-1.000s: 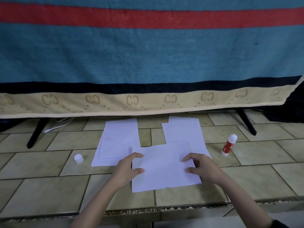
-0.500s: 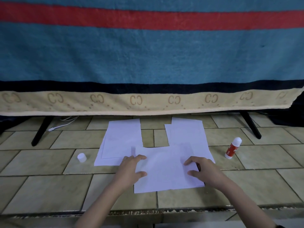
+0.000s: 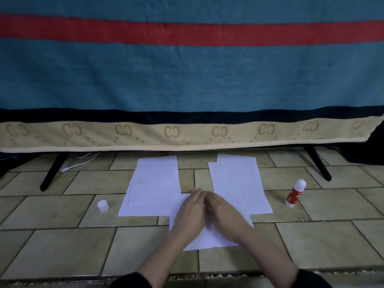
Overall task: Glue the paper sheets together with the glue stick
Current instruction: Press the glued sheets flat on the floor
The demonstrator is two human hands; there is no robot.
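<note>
Left of the front sheet (image 3: 209, 238) on the tiles (image 3: 62, 246) stands a white cap (image 3: 102, 205), then a paper stack (image 3: 153, 183). On that sheet the left hand (image 3: 192, 213) and right hand (image 3: 225, 214) press flat, fingers straight, touching side by side. Right of it lie a second stack (image 3: 239, 179) and the upright glue stick (image 3: 295, 193).

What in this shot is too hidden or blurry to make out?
Head view only:
- Middle of the nearest white paper sheet: covered by the left hand and right hand.
- Fingertips: motion-blurred.
- Red-and-white glue stick label: too small.
- Striped blanket hides what the black legs support.
</note>
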